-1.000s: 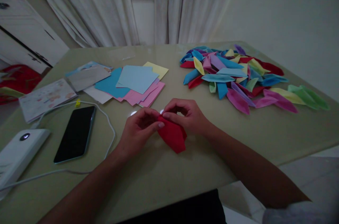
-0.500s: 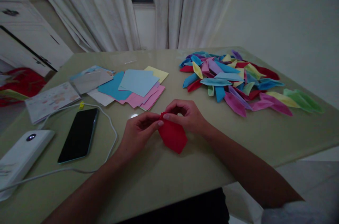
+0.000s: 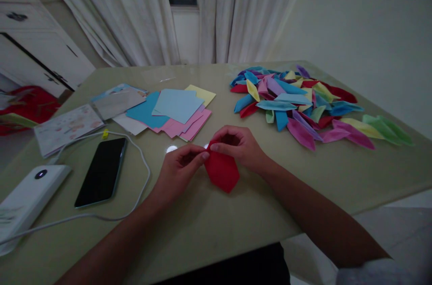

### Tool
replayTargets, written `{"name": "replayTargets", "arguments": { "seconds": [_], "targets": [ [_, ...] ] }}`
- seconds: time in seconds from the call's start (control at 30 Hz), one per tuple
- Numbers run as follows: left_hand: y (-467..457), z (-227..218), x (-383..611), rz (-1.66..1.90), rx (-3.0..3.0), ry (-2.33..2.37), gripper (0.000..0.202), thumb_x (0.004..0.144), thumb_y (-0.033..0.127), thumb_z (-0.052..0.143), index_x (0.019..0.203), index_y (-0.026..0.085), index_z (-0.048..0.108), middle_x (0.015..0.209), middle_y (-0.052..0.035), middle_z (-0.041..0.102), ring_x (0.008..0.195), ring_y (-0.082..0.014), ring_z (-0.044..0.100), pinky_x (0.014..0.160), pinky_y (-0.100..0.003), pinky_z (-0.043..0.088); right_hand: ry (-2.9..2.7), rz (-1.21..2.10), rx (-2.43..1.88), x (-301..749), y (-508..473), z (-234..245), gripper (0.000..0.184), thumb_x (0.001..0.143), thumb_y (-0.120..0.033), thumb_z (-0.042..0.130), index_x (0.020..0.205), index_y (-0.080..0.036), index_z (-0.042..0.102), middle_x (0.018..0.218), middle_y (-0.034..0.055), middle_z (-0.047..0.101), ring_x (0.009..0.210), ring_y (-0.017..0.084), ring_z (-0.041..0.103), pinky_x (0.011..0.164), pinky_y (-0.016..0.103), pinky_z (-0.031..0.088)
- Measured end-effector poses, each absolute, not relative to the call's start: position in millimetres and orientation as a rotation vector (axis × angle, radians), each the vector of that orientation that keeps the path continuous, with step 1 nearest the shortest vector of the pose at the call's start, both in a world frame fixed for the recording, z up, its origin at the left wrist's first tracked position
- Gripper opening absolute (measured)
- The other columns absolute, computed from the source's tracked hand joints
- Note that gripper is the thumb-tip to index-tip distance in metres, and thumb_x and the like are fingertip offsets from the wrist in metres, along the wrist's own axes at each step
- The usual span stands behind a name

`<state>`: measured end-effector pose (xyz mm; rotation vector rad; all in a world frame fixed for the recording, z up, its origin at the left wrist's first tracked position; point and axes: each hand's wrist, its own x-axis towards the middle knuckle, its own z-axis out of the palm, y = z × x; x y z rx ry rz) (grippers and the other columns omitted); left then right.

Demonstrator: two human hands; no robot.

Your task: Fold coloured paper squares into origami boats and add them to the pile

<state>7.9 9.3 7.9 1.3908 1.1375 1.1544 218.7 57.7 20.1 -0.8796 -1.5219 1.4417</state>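
Observation:
A folded piece of red paper [image 3: 222, 171] is held just above the table near its middle, its pointed lower end towards me. My left hand [image 3: 180, 168] pinches the upper left corner between thumb and index finger. Thumb and fingers of my right hand [image 3: 238, 144] are closed on the upper edge, close beside the left fingertips. The fold under the fingertips is partly hidden. Beyond my hands lies a loose stack of coloured paper squares [image 3: 178, 103], blue, pink and yellow. Many folded paper shapes [image 3: 280, 96] in mixed colours are heaped at the back right.
To my left lie a black phone [image 3: 101, 172], a white power bank [image 3: 30, 204] and a looping white cable [image 3: 145, 159]. Printed packets [image 3: 67, 127] rest behind them. The table [image 3: 189, 240] ends just in front of my body; curtains [image 3: 135, 15] hang behind it.
The fingertips have shifted slightly on the red paper's upper edge, and its upper left corner looks narrower. Both hands keep their pinch; the whole view has moved a little.

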Motion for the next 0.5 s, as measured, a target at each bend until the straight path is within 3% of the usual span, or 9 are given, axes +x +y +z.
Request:
{"name": "replayTargets", "arguments": {
  "seconds": [0.1,0.27,0.5],
  "targets": [
    [8,8,8,1.191,1.495,1.169,0.016,0.092,0.037,0.081,0.094,0.021,0.084,0.088,-0.0046,0.083,0.078,-0.019,0.075,0.072,-0.028,0.059,-1.546,1.488,-0.864,218,57,21,0.028,0.087,-0.039,0.088,0.107,-0.02,0.084,0.096,0.0045,0.08,0.077,0.015,0.069,0.066,0.025,0.052],
    [7,8,9,1.211,1.511,1.15,0.012,0.09,0.032,0.084,0.096,0.021,0.084,0.091,-0.0042,0.084,0.079,-0.019,0.076,0.074,-0.028,0.06,-1.438,1.636,-0.835,218,58,20,0.022,0.086,-0.037,0.089,0.095,-0.018,0.083,0.086,0.0027,0.079,0.072,0.013,0.068,0.064,0.023,0.052],
    [5,9,7,1.214,1.51,1.152,0.012,0.091,0.031,0.084,0.099,0.022,0.084,0.095,-0.0045,0.084,0.083,-0.0189,0.077,0.076,-0.028,0.06,-1.175,1.848,-0.768,214,56,12,0.023,0.082,-0.034,0.093,0.094,-0.019,0.079,0.086,0.0007,0.077,0.068,0.011,0.065,0.06,0.02,0.049]
  ]
}}
